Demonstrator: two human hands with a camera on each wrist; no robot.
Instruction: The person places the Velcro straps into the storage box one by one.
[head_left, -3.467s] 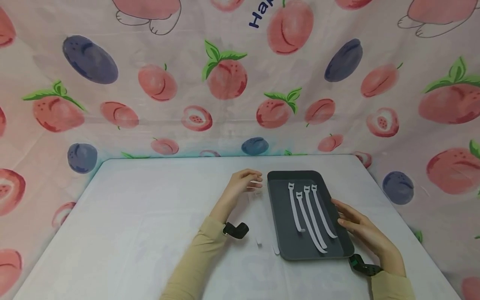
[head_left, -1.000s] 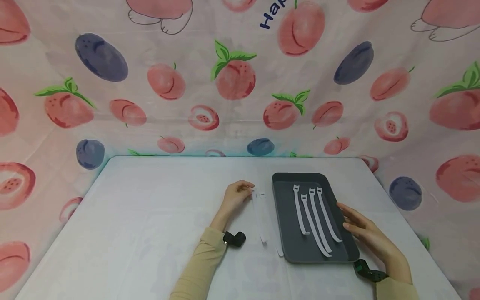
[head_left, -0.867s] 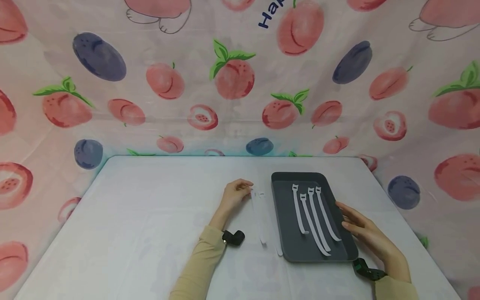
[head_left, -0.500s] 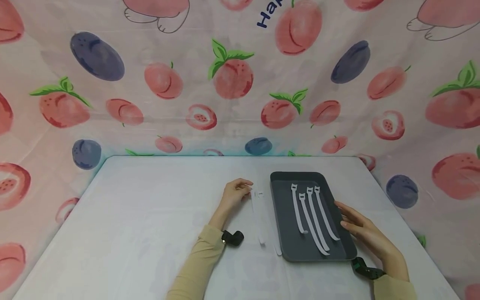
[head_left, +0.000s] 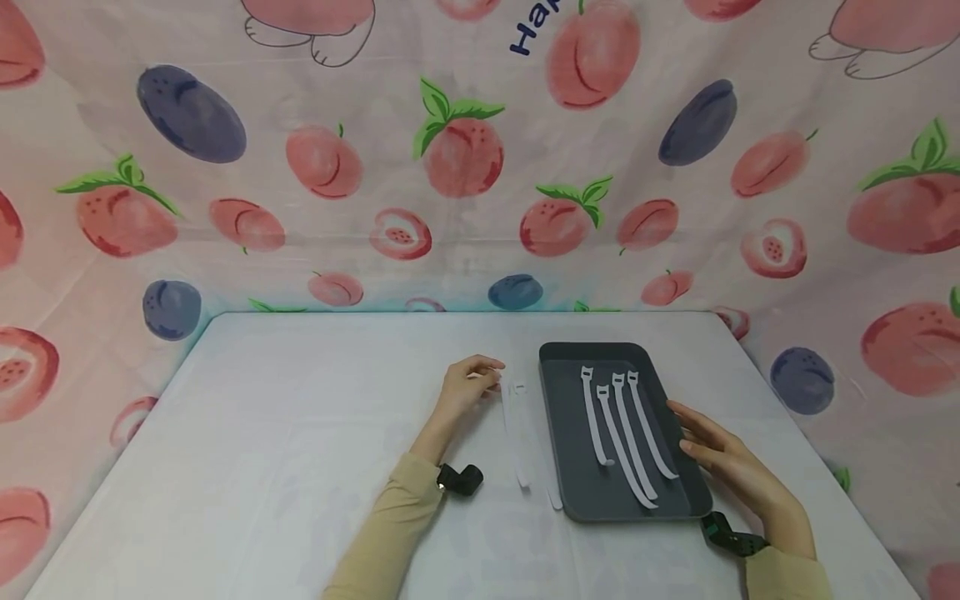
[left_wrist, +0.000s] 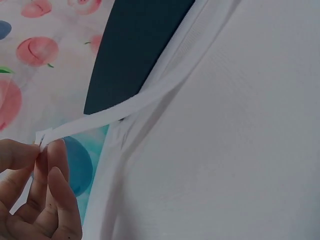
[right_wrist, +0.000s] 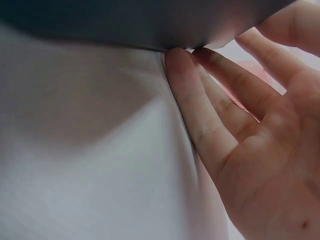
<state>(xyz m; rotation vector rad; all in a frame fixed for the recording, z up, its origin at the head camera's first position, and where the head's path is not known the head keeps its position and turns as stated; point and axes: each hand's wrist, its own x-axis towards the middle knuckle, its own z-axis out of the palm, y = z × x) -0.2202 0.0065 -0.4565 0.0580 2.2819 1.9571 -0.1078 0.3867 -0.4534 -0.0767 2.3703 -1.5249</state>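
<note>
In the left wrist view, the thumb and fingertips of my left hand (left_wrist: 42,192) pinch the slotted head of a white strap-type cable tie (left_wrist: 145,97). Its strip trails down toward the white tabletop. In the head view that hand (head_left: 462,390) is left of a dark grey tray (head_left: 600,500). Several white cable ties (head_left: 621,433) lie lengthwise in the tray. With mostly straight fingers, my right hand (head_left: 738,467) touches the tray's right side. The right wrist view shows its fingertips (right_wrist: 182,70) against the tray's outer wall (right_wrist: 125,30).
Between the left hand and the tray, another white tie (head_left: 521,390) lies on the white table (head_left: 300,433), hard to see against it. A further tie end (head_left: 555,496) shows beside the tray's left edge. A fruit-printed cloth (head_left: 465,233) hangs behind the table.
Since the earliest frame, my left hand has come down slightly and taken a cable tie's head between its fingertips. In the last second it barely moves. The right hand stays at the tray.
</note>
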